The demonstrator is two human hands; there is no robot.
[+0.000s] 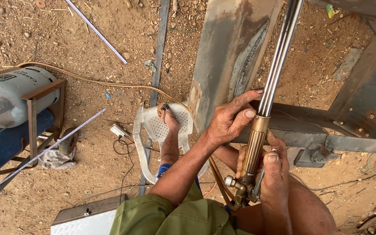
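A gas cutting torch point(266, 100) with a brass handle and steel tubes runs from the lower middle up to the top edge. My left hand point(230, 119) wraps the top of the brass handle, with the thumb and fingers lying against the tubes. Lower down, my right hand point(276, 172) grips the handle beside the brass valves point(236, 186) and a lever. Hoses point(216, 176) leave the valve end and pass under my left forearm. Both hands are closed on the torch.
A rusty steel post point(229, 52) and a steel frame point(362, 100) stand just beyond the torch. A foot rests on a white plastic chair point(146, 130). At the left, a pale point(11, 93) and a blue gas cylinder point(5, 141) lie in a rusty cart. An orange hose point(88, 80) crosses the dirt.
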